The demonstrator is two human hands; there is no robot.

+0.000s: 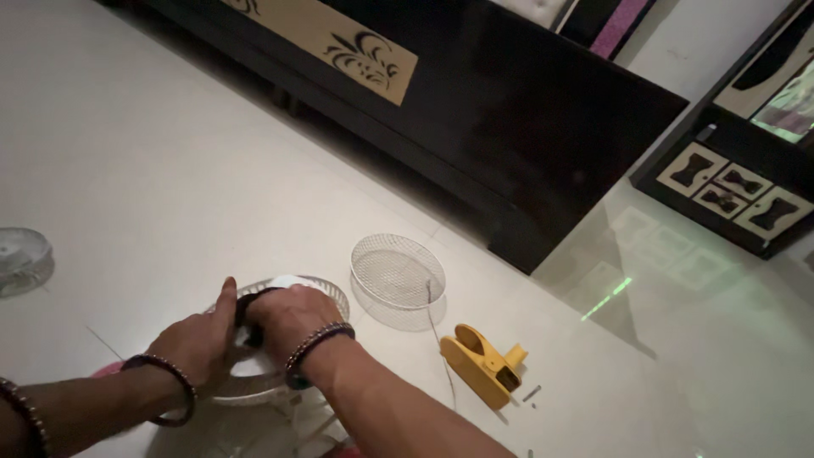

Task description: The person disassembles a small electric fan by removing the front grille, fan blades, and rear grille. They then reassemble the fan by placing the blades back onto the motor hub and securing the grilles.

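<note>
Both my hands rest on a round wire-mesh guard with a white part inside [326, 293], lying on the pale floor. My left hand [199, 339] grips its left rim, thumb up against the edge. My right hand [288, 318] presses down on the dark centre of the piece, fingers curled over it. Beaded bracelets ring both wrists. What lies under my palms is hidden.
A second round wire-mesh guard [397, 271] lies just right of my hands, a thin wire [437, 326] beside it. A yellow plastic tool [482, 360] and small screws [532, 393] lie further right. A clear round part [21, 254] sits far left. Dark furniture [509, 110] borders the floor behind.
</note>
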